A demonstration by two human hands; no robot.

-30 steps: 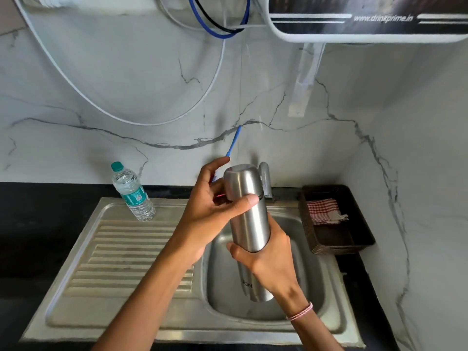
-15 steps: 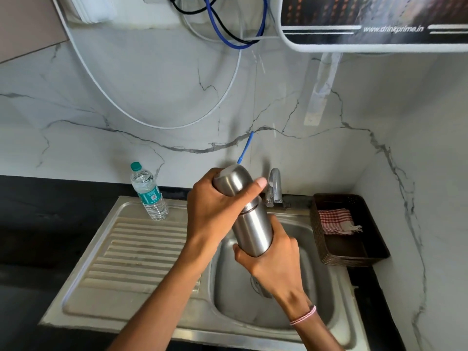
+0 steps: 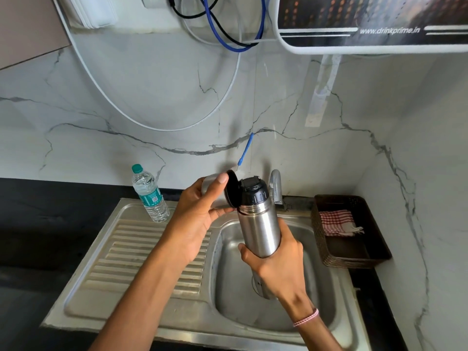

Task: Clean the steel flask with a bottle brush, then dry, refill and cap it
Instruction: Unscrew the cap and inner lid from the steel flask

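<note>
Now, on the sink's [image 3: 141, 252] back left corner stands a capped plastic water bottle [image 3: 149, 196] holding clear water, its teal label unreadable. Over the sink's basin the left hand [image 3: 200, 216] grips the steel cap [image 3: 215, 192], off the steel flask [image 3: 258, 221], which the right hand [image 3: 276, 262] clasps. Right of the sink, a brown basket [image 3: 354, 259] holds a checked cloth [image 3: 336, 222]. Above the sink, a purifier [image 3: 329, 44] reads "www.drinkprime.in".

We read only "www.drinkprime.in", white, on the water purifier [image 3: 379, 11] front, top right. Plastic bottle [image 3: 150, 196] label w/ QR code: txt too small.
</note>
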